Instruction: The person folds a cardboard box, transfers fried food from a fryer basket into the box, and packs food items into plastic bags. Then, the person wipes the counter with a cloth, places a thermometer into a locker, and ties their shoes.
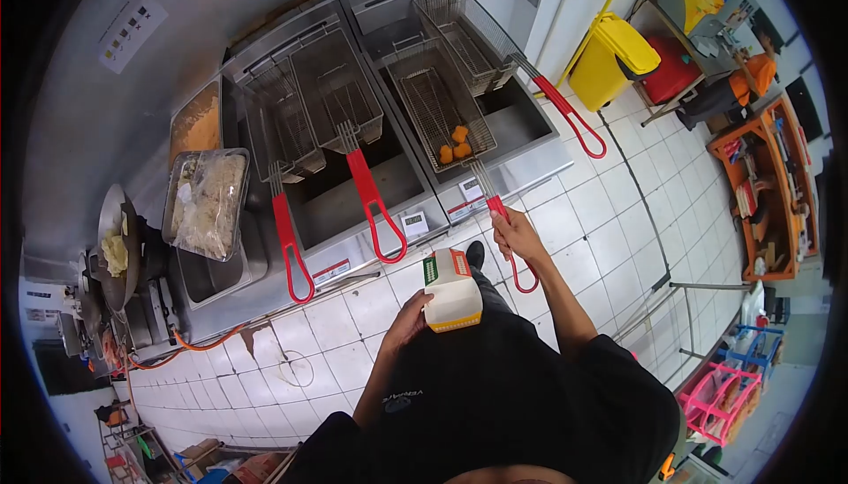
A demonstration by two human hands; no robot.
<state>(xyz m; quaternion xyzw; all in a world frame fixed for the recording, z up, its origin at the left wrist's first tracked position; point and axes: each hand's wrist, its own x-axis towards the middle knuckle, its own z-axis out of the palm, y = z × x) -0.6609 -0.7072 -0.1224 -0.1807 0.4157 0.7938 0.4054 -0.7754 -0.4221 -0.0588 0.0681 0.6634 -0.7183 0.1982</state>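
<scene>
White tiles (371, 312) are gleaming beside the fryer (523, 177), where a stiff, likely nose-heavy basket (431, 113) is sitting; right hand (519, 237) is curling fingers round its red handle (496, 207), the sensible hold; left hand (407, 319) is pinching a probably crushable carton (453, 297).

A yellow bin (609, 53) stands on white tiles (614, 241). A red thing (669, 67) is beside it. An orange shelf (783, 166) and pink basket (704, 393) are farther from the bin.
</scene>
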